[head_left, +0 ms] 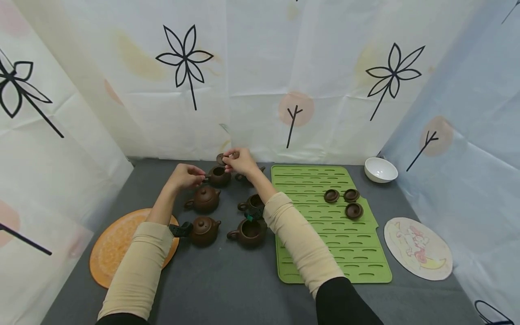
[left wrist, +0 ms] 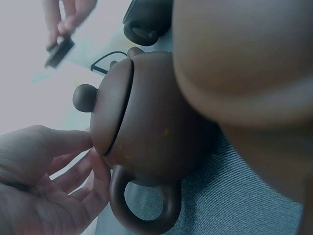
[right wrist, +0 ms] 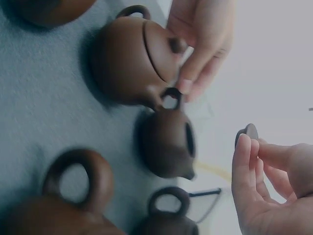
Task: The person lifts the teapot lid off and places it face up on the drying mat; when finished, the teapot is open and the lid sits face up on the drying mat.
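With our left hand (head_left: 187, 177), fingers clamped on the handle, we should steady the uncovered, round, dark-brown clay teapot (head_left: 221, 180) at the table's (head_left: 195, 289) back; our right hand (head_left: 243, 162) pinches a small brown disc-shaped lid (head_left: 220, 159) (best levelled) nearby.

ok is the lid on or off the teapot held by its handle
Off: the teapot gapes open on top, and the right hand holds a lid apart.

The left arm (head_left: 138, 266) and right arm (head_left: 298, 241) are stretched forward; the left hand (head_left: 187, 176) is held with fingers (left wrist: 101, 178) pinched, the right hand (head_left: 241, 161) raised and likewise pinched.
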